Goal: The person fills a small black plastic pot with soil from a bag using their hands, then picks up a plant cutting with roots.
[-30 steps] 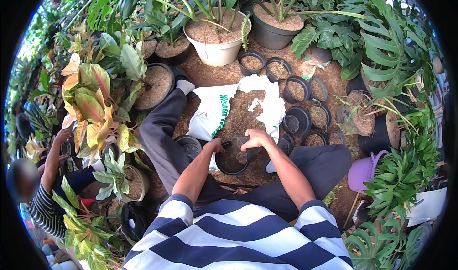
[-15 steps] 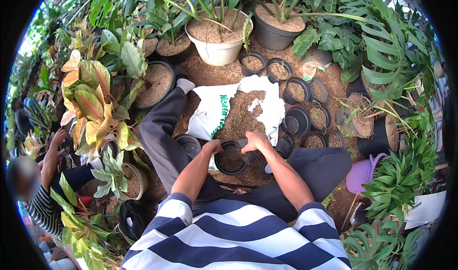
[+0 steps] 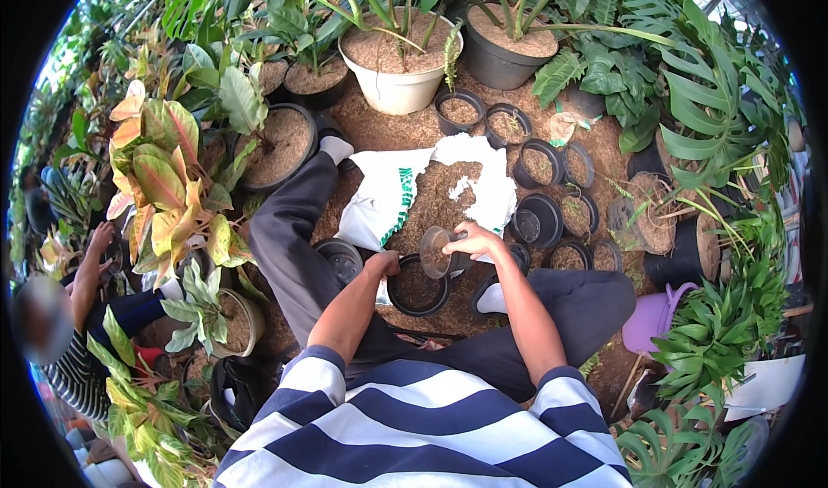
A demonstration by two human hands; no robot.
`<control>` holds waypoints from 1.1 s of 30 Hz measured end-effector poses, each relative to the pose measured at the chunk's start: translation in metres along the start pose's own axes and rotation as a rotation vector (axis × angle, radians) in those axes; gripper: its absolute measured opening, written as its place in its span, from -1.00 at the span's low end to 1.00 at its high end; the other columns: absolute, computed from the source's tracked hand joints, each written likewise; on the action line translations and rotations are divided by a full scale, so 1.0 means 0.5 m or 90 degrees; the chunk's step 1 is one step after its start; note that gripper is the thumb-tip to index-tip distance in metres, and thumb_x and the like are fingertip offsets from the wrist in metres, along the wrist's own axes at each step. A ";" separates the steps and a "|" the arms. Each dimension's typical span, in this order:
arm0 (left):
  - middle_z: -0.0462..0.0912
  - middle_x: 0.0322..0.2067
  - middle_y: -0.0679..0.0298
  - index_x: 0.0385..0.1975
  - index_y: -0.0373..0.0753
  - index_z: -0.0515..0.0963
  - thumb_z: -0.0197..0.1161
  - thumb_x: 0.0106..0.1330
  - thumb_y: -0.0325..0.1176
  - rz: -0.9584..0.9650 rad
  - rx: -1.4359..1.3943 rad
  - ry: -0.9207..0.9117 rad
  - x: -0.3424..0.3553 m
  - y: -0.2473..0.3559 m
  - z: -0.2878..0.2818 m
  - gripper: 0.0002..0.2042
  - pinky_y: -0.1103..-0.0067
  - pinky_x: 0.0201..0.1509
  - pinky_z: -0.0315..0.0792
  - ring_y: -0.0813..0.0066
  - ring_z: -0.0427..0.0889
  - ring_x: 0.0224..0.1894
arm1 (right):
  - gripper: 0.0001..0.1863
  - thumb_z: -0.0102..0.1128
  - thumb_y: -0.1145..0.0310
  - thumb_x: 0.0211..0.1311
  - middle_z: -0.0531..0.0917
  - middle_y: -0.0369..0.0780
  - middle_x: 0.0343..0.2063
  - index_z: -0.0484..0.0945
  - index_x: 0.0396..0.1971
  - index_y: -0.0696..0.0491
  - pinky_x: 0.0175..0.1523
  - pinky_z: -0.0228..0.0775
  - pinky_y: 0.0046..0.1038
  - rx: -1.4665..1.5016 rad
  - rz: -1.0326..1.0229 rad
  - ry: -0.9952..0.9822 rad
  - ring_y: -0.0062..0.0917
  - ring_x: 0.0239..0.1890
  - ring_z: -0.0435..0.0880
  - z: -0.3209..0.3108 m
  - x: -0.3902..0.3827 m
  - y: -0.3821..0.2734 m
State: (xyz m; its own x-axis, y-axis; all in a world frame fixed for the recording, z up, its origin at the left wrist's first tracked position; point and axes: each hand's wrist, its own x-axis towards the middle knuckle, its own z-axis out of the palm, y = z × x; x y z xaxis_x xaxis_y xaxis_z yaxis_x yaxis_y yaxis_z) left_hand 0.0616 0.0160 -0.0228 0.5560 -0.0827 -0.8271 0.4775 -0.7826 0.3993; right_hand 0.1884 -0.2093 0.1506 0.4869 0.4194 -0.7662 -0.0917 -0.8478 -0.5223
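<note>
Head view: two hands at work over a black plastic nursery pot (image 3: 420,312).
The left hand (image 3: 385,265) grips the pot's rim on its left side; the right hand (image 3: 473,242) grips a translucent plastic cup (image 3: 437,248), tilted above the pot's far edge. The pot sits on the ground between the person's bent legs, just in front of an opened white sack (image 3: 373,196) with loose brown potting mix (image 3: 437,201) lying beside its printed part.

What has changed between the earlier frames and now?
The right hand has moved away from the body, bringing the clear cup from its tilt over the black pot to the pot's far rim, round end showing. Nothing was let go. The left hand stays at the pot's rim; the white sack hasn't moved.
</note>
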 end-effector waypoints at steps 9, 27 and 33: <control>0.70 -0.45 0.11 -0.53 -0.34 0.60 -0.01 0.28 -0.37 0.015 0.022 -0.063 -0.001 0.020 -0.007 -0.73 0.42 -0.40 0.65 0.32 0.73 -0.44 | -0.06 0.53 0.09 -0.36 0.52 0.06 0.00 0.33 0.12 0.16 0.03 0.45 -0.35 0.080 -0.020 0.306 -0.25 -0.01 0.58 -0.026 0.080 0.132; 0.67 -0.37 0.00 -0.20 -0.39 0.56 0.00 0.15 -0.44 0.040 -0.012 0.014 0.053 -0.030 0.022 -0.72 0.34 -0.38 0.57 0.15 0.69 -0.36 | -0.09 0.55 0.16 -0.26 0.17 -0.06 0.23 0.23 0.18 -0.11 0.25 0.23 -0.16 0.078 0.065 0.607 -0.11 0.23 0.26 0.019 0.169 0.141; 0.66 -0.32 -0.05 -0.10 -0.34 0.52 0.03 0.13 -0.41 0.138 0.046 0.090 0.100 -0.094 0.058 -0.67 0.31 -0.13 0.51 0.09 0.67 -0.22 | -0.11 0.52 0.29 -0.16 -0.01 0.00 0.33 0.19 0.21 -0.12 0.20 0.38 -0.14 0.063 0.119 0.685 -0.02 0.28 0.15 0.011 0.212 0.112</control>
State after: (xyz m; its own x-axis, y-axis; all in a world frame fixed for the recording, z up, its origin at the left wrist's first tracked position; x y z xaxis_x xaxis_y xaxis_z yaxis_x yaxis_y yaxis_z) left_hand 0.0473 0.0309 -0.0944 0.7319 -0.1706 -0.6598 0.2902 -0.7980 0.5282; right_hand 0.2305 -0.2104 0.0381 0.9573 -0.2562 -0.1342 -0.2887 -0.8190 -0.4960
